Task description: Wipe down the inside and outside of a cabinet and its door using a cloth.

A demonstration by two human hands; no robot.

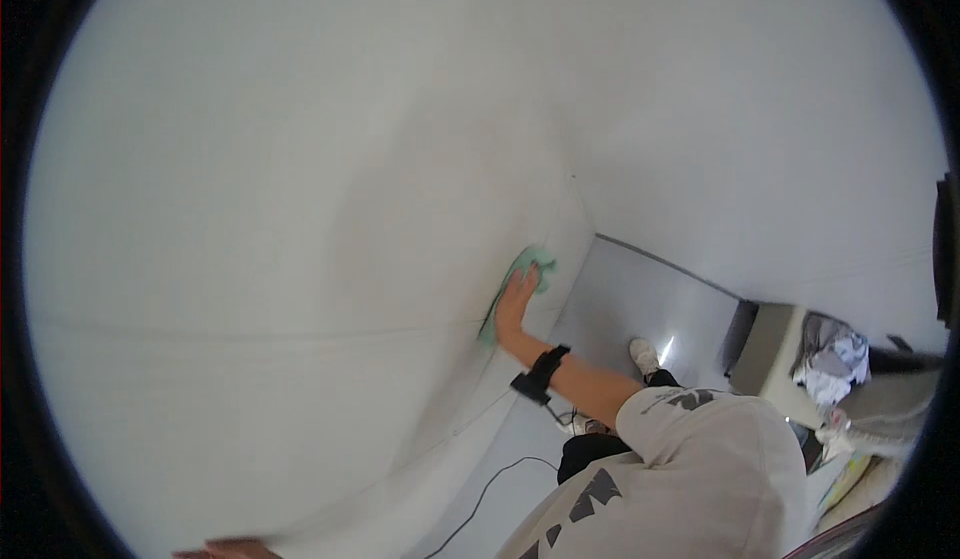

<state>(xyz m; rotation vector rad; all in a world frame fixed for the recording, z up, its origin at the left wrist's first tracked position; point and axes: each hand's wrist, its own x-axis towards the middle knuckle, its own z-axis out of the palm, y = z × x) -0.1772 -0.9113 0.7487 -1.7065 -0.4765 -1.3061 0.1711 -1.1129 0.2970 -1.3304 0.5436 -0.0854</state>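
My right hand presses a green cloth against a white wall panel, close to the corner with another white wall. The cloth is bunched beyond my fingertips and spreads beneath the palm. Around my right wrist is a black strap with a small box and a wire. At the bottom left edge, my left hand is partly in view near the same wall, fingers apart, with nothing seen in it; the rest is cut off.
Grey floor lies below the wall corner, with my shoe on it. A black cable curves across the floor. On the right stands a light cabinet with crumpled cloths on top, and bags sit beside it.
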